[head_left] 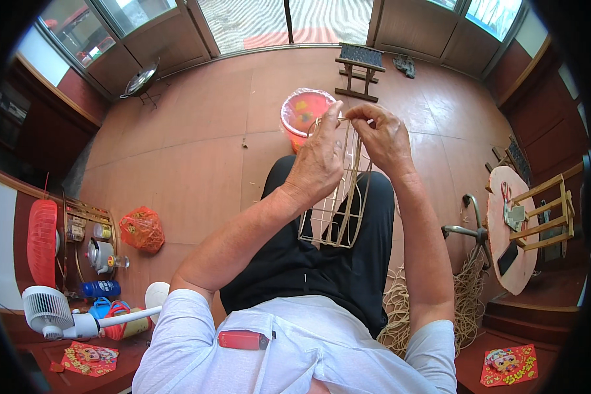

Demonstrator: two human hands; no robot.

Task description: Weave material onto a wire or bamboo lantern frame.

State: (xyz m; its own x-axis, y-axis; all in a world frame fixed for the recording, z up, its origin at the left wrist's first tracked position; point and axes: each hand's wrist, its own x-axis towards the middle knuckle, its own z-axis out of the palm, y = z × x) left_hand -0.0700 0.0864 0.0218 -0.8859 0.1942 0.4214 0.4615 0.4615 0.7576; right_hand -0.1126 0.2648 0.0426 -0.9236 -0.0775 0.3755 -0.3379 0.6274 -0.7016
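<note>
A long frame of thin metal wire (335, 217) rests across my lap, its far end raised between my hands. My left hand (318, 161) grips that end from the left, fingers pointing away from me and close together. On the other side my right hand (382, 136) pinches a thin pale cord at the frame's top, fingertips curled in. The cord looks like the natural-coloured strands on the floor. Part of the frame's far end is hidden behind my fingers. Just beyond my left hand stands a red bucket (294, 139) lined with clear plastic.
Loose pale cord (400, 312) lies heaped at my right. A round wooden table (499, 253) there carries scissors (506, 195), a phone (507, 259) and a small wooden stool (545, 213). Ahead is a low folding stool (358, 75). A red plastic bag (142, 230) and white fan (49, 314) are left.
</note>
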